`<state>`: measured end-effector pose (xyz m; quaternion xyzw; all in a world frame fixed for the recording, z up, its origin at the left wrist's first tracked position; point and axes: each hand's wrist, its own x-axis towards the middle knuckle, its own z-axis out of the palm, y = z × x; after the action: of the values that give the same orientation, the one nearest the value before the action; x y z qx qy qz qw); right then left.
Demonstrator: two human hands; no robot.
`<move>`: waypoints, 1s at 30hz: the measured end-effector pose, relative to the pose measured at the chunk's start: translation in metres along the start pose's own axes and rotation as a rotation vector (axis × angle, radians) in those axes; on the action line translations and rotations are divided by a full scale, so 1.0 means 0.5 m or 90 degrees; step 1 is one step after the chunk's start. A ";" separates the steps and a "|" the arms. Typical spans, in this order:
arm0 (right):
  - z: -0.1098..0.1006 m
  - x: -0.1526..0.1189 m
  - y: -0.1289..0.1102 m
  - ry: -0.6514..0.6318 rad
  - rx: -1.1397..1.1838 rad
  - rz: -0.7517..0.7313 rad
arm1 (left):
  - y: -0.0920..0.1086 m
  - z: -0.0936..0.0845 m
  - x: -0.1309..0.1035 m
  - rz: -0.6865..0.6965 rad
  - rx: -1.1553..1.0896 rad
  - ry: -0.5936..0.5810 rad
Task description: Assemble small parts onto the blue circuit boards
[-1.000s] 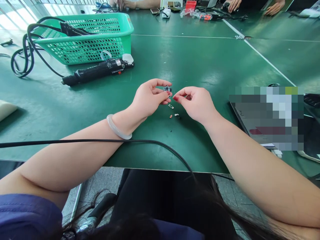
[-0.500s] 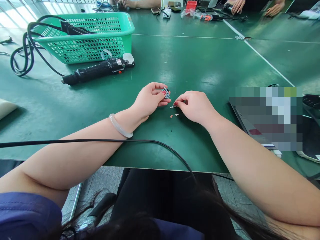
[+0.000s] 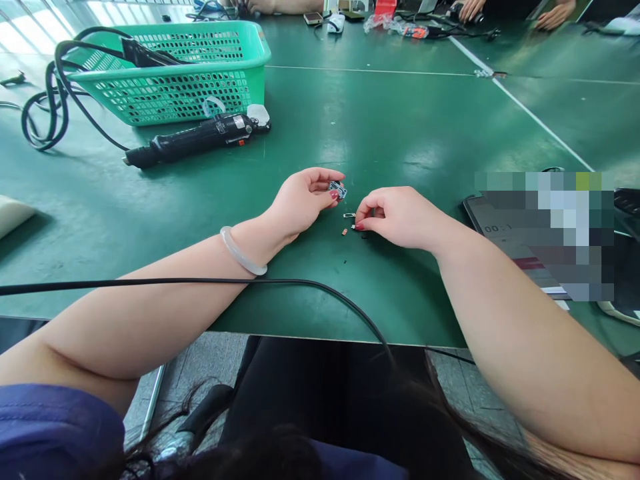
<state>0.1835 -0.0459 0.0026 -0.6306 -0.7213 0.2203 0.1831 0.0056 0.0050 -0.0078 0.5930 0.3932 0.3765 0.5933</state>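
Note:
Between the thumb and fingers of my left hand [image 3: 303,200] is a small grey-blue and black part with fine metal details [image 3: 339,190], held above the table; its exact kind is too small to tell. My right hand [image 3: 397,215] is closed in a pinch at the table surface, its fingertips on a tiny silvery piece [image 3: 353,227]. Just above those fingertips lies a thin silvery strip [image 3: 349,215]. A tiny copper-coloured piece [image 3: 345,232] rests to their left, and a dark speck [image 3: 345,262] is lower down.
A black corded power screwdriver [image 3: 197,140] lies before a green basket [image 3: 167,97] at the left. One black cable [image 3: 300,283] crosses over my left forearm. A partly blurred-out dark device [image 3: 500,230] lies at the right. Other people's hands [image 3: 555,13] show at the far edge.
My right hand has moved down and right, from the thin silvery strip to the tiny silvery piece. My left hand, still holding its part, has shifted slightly right.

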 end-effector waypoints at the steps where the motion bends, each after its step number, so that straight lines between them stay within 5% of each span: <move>1: 0.000 -0.001 -0.001 0.023 0.000 -0.007 | 0.000 0.000 -0.001 0.004 0.008 -0.006; 8: 0.001 -0.010 -0.012 0.225 0.082 -0.047 | -0.004 -0.003 -0.002 0.037 0.073 -0.060; 20: 0.006 -0.012 -0.018 0.279 0.075 -0.071 | -0.005 -0.001 -0.004 0.005 -0.002 -0.080; 25: 0.008 -0.010 -0.015 0.127 0.028 -0.099 | -0.004 -0.001 0.003 -0.049 -0.103 0.033; 30: 0.025 -0.002 -0.017 0.006 -0.042 -0.119 | -0.003 0.000 0.001 -0.032 -0.059 0.045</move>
<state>0.1701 -0.0490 -0.0031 -0.5669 -0.7831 0.1759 0.1854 0.0059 0.0056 -0.0095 0.5415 0.4104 0.3999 0.6152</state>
